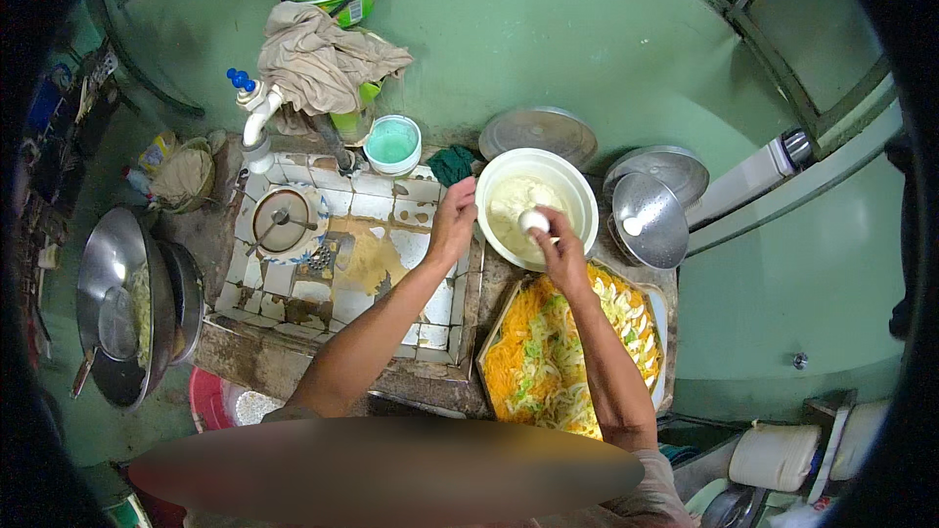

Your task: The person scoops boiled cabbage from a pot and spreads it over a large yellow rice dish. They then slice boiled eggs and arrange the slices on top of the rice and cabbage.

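Note:
A white peeled egg (534,222) is in my right hand (561,252), its fingers closed around it over the near right part of a white plastic bowl (588,198). Pale, cloudy, yellowish contents (514,200) lie in the bowl. At the bowl's left rim is my left hand (455,220), fingers closed on the edge. Below my right forearm sits a large tray of orange noodles (523,352), topped with shredded greens and, along its right side, egg slices (638,323).
A metal bowl (665,235) with a white round thing inside stands right of the plastic bowl, by metal lids (543,132). To the left are a tiled sink (411,244) with a lidded pot (284,220), a faucet (259,117) and a wok (108,244).

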A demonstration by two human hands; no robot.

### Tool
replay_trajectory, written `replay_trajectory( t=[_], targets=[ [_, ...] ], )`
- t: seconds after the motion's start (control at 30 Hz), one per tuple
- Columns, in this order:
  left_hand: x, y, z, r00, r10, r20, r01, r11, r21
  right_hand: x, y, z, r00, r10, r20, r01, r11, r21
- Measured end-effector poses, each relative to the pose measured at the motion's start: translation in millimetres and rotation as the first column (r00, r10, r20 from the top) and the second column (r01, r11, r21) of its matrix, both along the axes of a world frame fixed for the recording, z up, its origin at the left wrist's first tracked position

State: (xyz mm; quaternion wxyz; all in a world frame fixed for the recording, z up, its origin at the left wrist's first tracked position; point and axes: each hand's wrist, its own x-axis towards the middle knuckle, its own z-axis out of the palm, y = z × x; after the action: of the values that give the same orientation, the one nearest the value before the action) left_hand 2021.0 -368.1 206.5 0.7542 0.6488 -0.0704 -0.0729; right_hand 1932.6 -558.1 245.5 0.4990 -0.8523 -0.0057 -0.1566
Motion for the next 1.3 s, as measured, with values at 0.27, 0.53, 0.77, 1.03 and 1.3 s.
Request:
replay_trajectory(
  t=[0.27,0.53,0.77,1.03,1.3],
  targets=[
    [6.6,-3.8,4.9,0.996,0.088,-0.004,-0.088,0.996,-0.026,-11.8,21.0,32.4,0.999,0.03,0.022,-0.028,0.996,-0.084],
    [0.2,34.4,-20.4,0.984,0.134,-0.119,-0.136,0.991,-0.013,-47.9,78.0,-38.5,0.916,0.307,-0.26,-0.4,0.633,-0.663],
    [-9.3,16.8,16.6,0.945,-0.327,0.028,0.327,0.929,-0.176,9.2,35.9,8.1,0.986,-0.019,-0.165,0.083,0.918,0.388],
    [4.6,-64.1,17.0,0.959,-0.254,-0.125,0.25,0.967,-0.047,29.7,-3.0,11.1,0.952,-0.277,0.131,0.278,0.961,0.008],
    [22.9,-79.6,-2.4,0.957,-0.242,0.161,0.206,0.955,0.214,46.8,-35.6,4.0,0.99,-0.083,-0.112,0.111,0.956,0.27]
  ],
)
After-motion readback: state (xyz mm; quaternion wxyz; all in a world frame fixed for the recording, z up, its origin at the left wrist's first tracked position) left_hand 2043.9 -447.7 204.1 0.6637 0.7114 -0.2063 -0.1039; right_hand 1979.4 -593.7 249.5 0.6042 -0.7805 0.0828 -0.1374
